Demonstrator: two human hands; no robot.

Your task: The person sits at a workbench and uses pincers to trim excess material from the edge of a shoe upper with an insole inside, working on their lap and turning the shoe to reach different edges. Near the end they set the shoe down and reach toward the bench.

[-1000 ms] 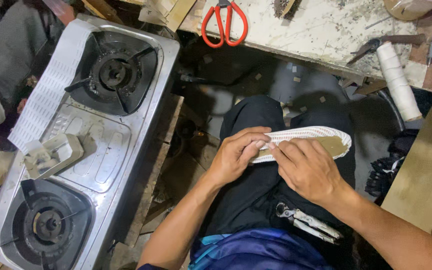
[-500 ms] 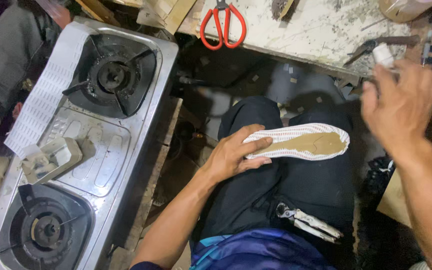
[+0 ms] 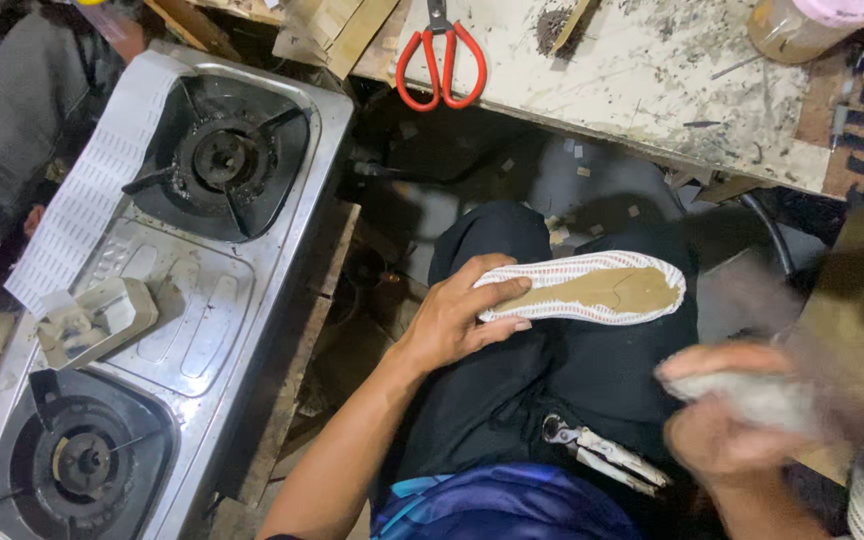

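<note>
White ribbing and a tan middle mark the shoe sole [image 3: 592,290] lying across your lap; your left hand [image 3: 457,320] pinches its heel end, fingers [image 3: 497,292] over the top, thumb beneath. Your right hand [image 3: 717,425], blurred, has its fingers closed around a pale grey object [image 3: 752,398]. Pliers [image 3: 602,455] rest on your thigh. Beside your left arm stands a gas stove [image 3: 202,300]; red scissors [image 3: 440,60] lie on the workbench [image 3: 652,90].

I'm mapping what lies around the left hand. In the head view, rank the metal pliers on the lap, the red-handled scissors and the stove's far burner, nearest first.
From the left hand:
1. Metal pliers, on the lap, lower right.
2. Red-handled scissors, up on the speckled workbench.
3. Far burner, upper left; close to the scissors' distance, ranking uncertain.
</note>
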